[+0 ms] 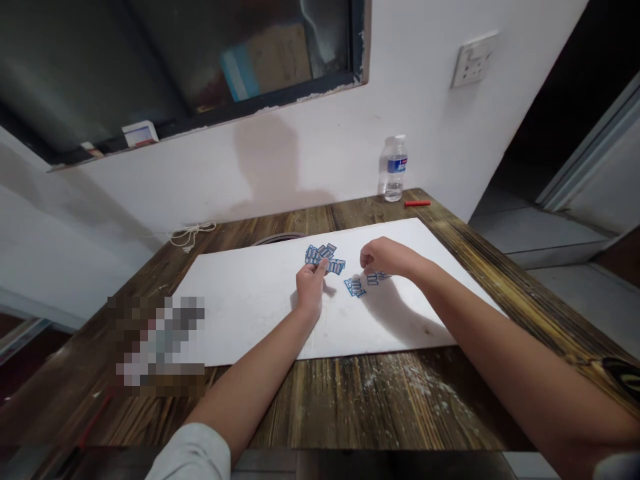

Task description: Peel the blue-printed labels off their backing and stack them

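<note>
My left hand (311, 285) is closed on a fanned bunch of small blue-edged cut-out pieces (325, 258) with grey bars on them, pinched under the thumb above the white board (255, 300). To its right, my right hand (383, 255) hangs over the board with fingers curled down and together. Whatever its fingertips hold, if anything, is hidden. Below that hand lie a few more blue-edged pieces (355, 287), flat on the board, and a further one (373, 278) is partly in its shadow.
The board rests on a dark wooden table (310, 400). At the back stand a clear bottle (395, 175) and a red pen-like stick (417, 203). A white cord (193, 233) lies back left. A pixelated patch covers the left side. A wall rises behind the table.
</note>
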`<action>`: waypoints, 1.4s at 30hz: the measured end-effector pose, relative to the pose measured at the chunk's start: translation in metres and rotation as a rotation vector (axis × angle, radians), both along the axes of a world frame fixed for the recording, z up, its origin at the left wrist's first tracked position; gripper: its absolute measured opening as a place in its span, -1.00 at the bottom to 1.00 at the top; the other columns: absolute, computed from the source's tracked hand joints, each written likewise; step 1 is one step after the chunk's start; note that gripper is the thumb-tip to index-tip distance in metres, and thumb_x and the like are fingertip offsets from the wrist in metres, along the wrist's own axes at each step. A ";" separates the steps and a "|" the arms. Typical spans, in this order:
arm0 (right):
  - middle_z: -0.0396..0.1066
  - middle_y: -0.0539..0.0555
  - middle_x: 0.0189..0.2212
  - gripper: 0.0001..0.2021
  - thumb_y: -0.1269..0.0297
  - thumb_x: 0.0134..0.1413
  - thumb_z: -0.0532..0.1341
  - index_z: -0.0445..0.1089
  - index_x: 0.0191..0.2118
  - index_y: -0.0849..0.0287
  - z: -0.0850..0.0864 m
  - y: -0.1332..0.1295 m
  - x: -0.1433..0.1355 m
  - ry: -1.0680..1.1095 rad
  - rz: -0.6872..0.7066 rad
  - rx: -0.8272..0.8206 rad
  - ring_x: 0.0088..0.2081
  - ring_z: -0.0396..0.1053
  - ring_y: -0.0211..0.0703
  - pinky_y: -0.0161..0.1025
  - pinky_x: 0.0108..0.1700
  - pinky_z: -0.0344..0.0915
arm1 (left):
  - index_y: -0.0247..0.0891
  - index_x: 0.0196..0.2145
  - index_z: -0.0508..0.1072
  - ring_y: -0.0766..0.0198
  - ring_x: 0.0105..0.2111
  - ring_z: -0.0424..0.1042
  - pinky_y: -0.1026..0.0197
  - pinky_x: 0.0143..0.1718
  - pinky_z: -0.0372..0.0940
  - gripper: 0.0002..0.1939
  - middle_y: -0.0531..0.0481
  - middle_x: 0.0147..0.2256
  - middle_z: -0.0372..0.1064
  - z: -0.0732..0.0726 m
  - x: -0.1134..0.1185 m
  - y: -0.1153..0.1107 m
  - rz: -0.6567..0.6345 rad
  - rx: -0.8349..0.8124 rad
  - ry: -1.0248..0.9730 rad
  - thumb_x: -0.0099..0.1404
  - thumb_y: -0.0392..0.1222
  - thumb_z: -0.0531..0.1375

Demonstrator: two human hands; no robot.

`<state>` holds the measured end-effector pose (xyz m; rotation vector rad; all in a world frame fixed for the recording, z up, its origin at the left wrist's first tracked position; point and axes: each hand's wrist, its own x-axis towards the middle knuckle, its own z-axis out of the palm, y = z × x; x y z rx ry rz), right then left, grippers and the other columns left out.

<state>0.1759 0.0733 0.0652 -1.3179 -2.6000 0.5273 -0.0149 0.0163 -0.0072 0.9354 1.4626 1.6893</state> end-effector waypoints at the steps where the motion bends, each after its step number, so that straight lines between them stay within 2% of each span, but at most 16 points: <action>1: 0.53 0.04 -0.47 -0.88 0.47 -0.20 0.35 0.54 -0.44 0.14 0.002 0.000 0.002 0.018 0.008 -0.012 -0.41 0.45 -0.14 -0.30 -0.43 0.22 | -0.35 -0.50 0.45 0.37 -0.51 0.36 0.30 -0.45 0.24 -0.56 0.01 -0.53 0.41 0.001 0.000 0.000 0.001 0.004 0.004 -0.05 0.14 0.35; 5: 0.54 0.00 -0.48 -0.85 0.50 -0.19 0.32 0.55 -0.43 0.11 0.008 -0.002 0.003 0.099 0.059 -0.101 -0.42 0.47 -0.15 -0.31 -0.42 0.27 | -0.34 -0.51 0.44 0.37 -0.52 0.35 0.30 -0.46 0.25 -0.57 0.02 -0.55 0.39 0.002 0.001 -0.001 0.008 0.006 0.007 -0.06 0.13 0.36; 8: 0.55 -0.01 -0.47 -0.85 0.48 -0.17 0.33 0.55 -0.40 0.11 0.005 -0.006 -0.004 0.088 0.089 -0.134 -0.40 0.47 -0.15 -0.31 -0.40 0.28 | -0.35 -0.50 0.45 0.37 -0.50 0.37 0.30 -0.44 0.26 -0.59 0.01 -0.53 0.41 0.002 0.001 0.000 0.000 0.010 0.001 -0.05 0.11 0.35; 16: 0.54 0.04 -0.41 -0.88 0.37 -0.16 0.35 0.55 -0.39 0.08 -0.019 -0.008 -0.019 -0.037 0.073 0.014 -0.39 0.43 -0.13 -0.30 -0.45 0.16 | -0.35 -0.50 0.44 0.32 -0.45 0.43 0.29 -0.43 0.31 -0.60 -0.02 -0.50 0.44 0.004 0.003 -0.001 -0.014 0.020 -0.056 -0.05 0.08 0.36; 22: 0.54 0.04 -0.39 -0.88 0.33 -0.18 0.39 0.54 -0.39 0.09 -0.024 -0.006 -0.020 -0.026 0.036 0.013 -0.37 0.42 -0.13 -0.31 -0.41 0.17 | -0.35 -0.51 0.44 0.32 -0.46 0.43 0.29 -0.43 0.32 -0.59 -0.01 -0.52 0.43 0.006 0.005 -0.003 -0.012 0.020 -0.060 -0.06 0.09 0.38; 25: 0.54 0.05 -0.34 -0.90 0.30 -0.08 0.35 0.54 -0.35 0.11 -0.022 -0.002 -0.018 0.089 -0.018 0.048 -0.33 0.42 -0.15 -0.32 -0.35 0.20 | -0.36 -0.51 0.44 0.33 -0.48 0.41 0.30 -0.45 0.30 -0.58 -0.01 -0.53 0.42 0.006 0.004 -0.003 -0.012 0.011 -0.031 -0.06 0.11 0.37; 29: 0.54 0.07 -0.32 -0.89 0.33 0.10 0.23 0.52 -0.31 0.15 -0.018 0.001 -0.016 0.358 -0.144 0.138 -0.30 0.41 -0.16 -0.29 -0.28 0.21 | -0.35 -0.52 0.45 0.36 -0.53 0.36 0.32 -0.50 0.23 -0.57 0.02 -0.57 0.39 0.002 0.002 -0.001 -0.019 0.001 0.046 -0.04 0.13 0.36; 33: 0.53 0.04 -0.34 -0.87 0.27 0.11 0.22 0.51 -0.31 0.16 -0.012 -0.004 -0.020 0.620 -0.153 0.092 -0.34 0.38 -0.20 -0.29 -0.29 0.22 | -0.34 -0.52 0.47 0.35 -0.54 0.32 0.31 -0.49 0.20 -0.58 0.05 -0.60 0.34 -0.004 -0.001 0.001 -0.046 0.001 0.134 0.01 0.14 0.33; 37: 0.51 0.01 -0.43 -0.87 0.22 0.05 0.27 0.52 -0.38 0.15 -0.010 -0.008 -0.025 0.646 -0.115 0.018 -0.40 0.34 -0.21 -0.29 -0.33 0.19 | -0.35 -0.50 0.50 0.36 -0.54 0.29 0.30 -0.46 0.17 -0.59 0.05 -0.59 0.35 -0.003 0.000 -0.002 -0.084 0.011 0.192 0.04 0.14 0.32; 42: 0.47 0.02 -0.47 -0.83 0.20 0.06 0.24 0.50 -0.42 0.17 -0.009 -0.009 -0.026 0.648 -0.126 0.063 -0.41 0.33 -0.21 -0.28 -0.35 0.16 | -0.36 -0.51 0.50 0.37 -0.53 0.28 0.31 -0.45 0.15 -0.60 0.04 -0.57 0.37 0.002 0.003 -0.005 -0.107 0.003 0.196 0.02 0.11 0.33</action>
